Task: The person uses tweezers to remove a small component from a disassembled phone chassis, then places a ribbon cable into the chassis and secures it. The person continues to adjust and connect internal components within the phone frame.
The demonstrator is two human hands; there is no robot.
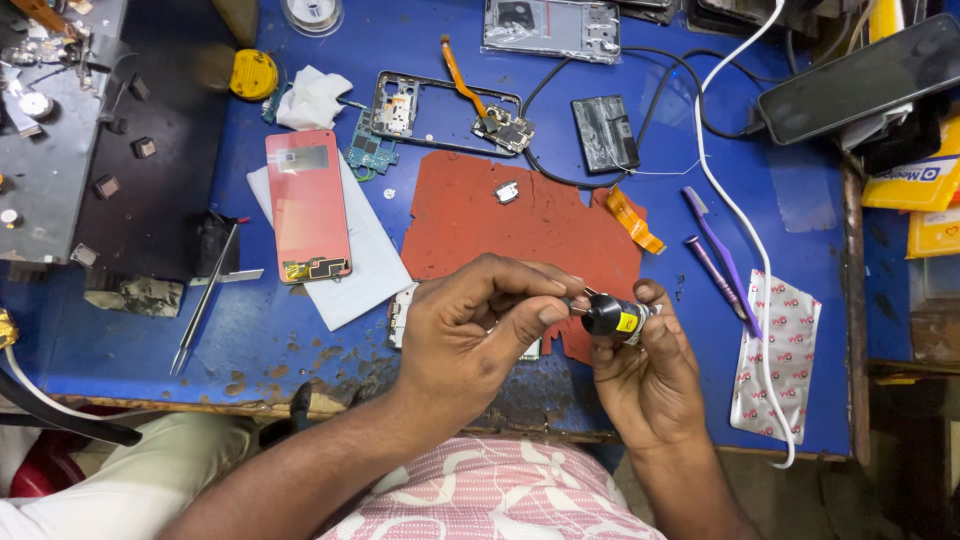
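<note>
A small black cylindrical bottle with a yellow label (612, 317) sits at the near edge of the bench, just above the person's lap, held between the two hands. The right hand (650, 375) grips it from below, fingers wrapped closed around its body with the thumb against its side. The left hand (470, 335) meets it from the left, thumb and forefinger pinched tight on a thin metal tip at the bottle's top; whether that tip belongs to the bottle or is a separate tool cannot be told. Beneath both hands lies a torn red mat (500, 225), with a small metal part (507, 192) resting on it. A circuit board (402, 312) shows partly under the left hand. Further left, a red phone panel (307, 205) lies on white paper (370, 265), with tweezers (203, 300) well apart beyond it. An open phone frame (445, 115) and a black battery (605, 133) lie at the back of the blue table (800, 200). A white cable (735, 215) runs down the right side, past purple tools (722, 262) and a printed packet (785, 355).
</note>
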